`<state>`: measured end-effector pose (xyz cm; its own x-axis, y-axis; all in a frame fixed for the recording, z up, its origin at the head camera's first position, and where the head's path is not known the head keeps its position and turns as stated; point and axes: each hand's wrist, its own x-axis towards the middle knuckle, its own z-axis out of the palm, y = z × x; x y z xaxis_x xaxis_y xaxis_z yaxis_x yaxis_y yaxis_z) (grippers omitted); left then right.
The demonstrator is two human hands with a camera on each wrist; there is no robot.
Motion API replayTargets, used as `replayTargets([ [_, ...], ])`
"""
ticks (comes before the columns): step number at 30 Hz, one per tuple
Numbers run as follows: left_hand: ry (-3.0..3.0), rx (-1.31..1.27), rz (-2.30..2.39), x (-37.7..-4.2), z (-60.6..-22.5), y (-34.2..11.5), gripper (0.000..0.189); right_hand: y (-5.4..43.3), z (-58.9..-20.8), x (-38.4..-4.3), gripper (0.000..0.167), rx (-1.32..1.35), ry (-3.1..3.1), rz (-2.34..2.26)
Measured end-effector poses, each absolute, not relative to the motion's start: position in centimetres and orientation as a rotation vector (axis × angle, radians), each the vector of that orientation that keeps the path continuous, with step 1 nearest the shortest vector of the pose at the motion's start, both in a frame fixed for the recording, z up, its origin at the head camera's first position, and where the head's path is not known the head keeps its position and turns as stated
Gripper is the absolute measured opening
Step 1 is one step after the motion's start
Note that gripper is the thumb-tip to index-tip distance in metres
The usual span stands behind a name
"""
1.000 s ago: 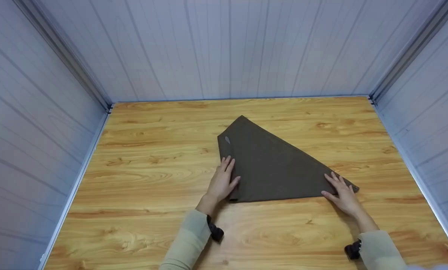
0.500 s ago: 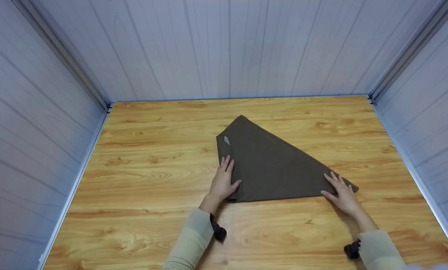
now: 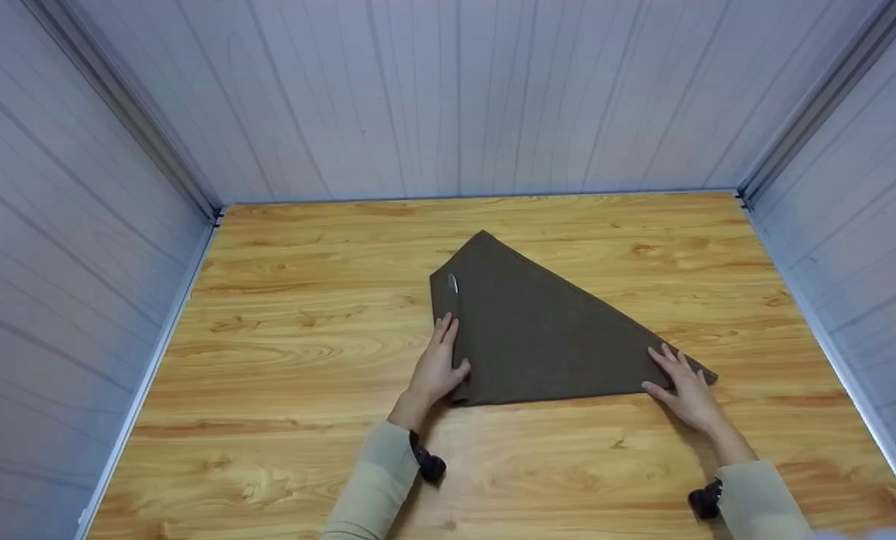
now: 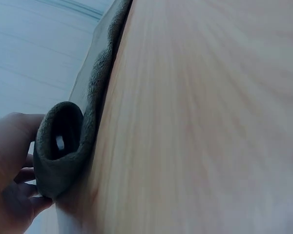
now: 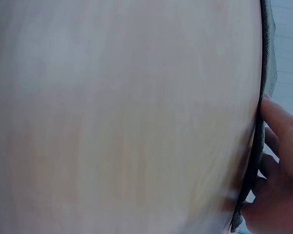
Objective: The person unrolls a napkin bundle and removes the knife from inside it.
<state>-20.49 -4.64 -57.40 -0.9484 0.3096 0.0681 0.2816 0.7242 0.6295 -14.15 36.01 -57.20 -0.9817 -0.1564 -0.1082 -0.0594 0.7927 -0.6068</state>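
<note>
A dark olive-brown cloth napkin [image 3: 553, 330], folded into a rough kite shape, lies on the wood-patterned surface. Along its left side runs a loose fold, and a shiny silver rounded end, like that of cutlery [image 3: 452, 283], pokes out near the upper corner. My left hand [image 3: 434, 369] grips this fold, thumb on the inner side and fingers along the outer. In the left wrist view the rolled napkin edge [image 4: 61, 175] forms a hollow with a pale glint inside. My right hand [image 3: 684, 388] rests with spread fingers on the napkin's right corner; its thumb touches the front edge.
Pale wood-grain panels, among them a back wall [image 3: 448, 97], a left wall [image 3: 65, 285] and a right wall [image 3: 853, 247], enclose the wooden surface [image 3: 283, 315] on three sides. A small black camera [image 3: 431, 466] sits on each wrist.
My left hand has shifted slightly left, and the fold's outer edge has moved left with it. More of the silver end shows. My right hand has stayed in place.
</note>
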Motion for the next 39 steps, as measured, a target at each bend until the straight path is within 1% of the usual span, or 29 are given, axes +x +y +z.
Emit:
replayTargets([
  [15, 2.885, 0.442, 1.045, -20.0, -57.2, -6.9, 0.060, 36.0, -57.2, -14.2, 0.066, -0.162, 2.830, -0.947],
  [28, 2.958, 0.424, 0.926, -19.3, -57.6, -9.3, 0.057, 36.1, -57.1, -14.1, 0.065, -0.179, 2.838, -0.949],
  [36, 3.069, 0.434, 0.841, -18.7, -57.2, -8.5, 0.051, 36.0, -57.0, -14.0, 0.066, -0.185, 2.837, -0.952],
  [39, 3.105, 0.433, 0.843, -18.4, -57.2, -7.7, 0.052, 36.0, -57.0, -14.1, 0.066, -0.182, 2.833, -0.949],
])
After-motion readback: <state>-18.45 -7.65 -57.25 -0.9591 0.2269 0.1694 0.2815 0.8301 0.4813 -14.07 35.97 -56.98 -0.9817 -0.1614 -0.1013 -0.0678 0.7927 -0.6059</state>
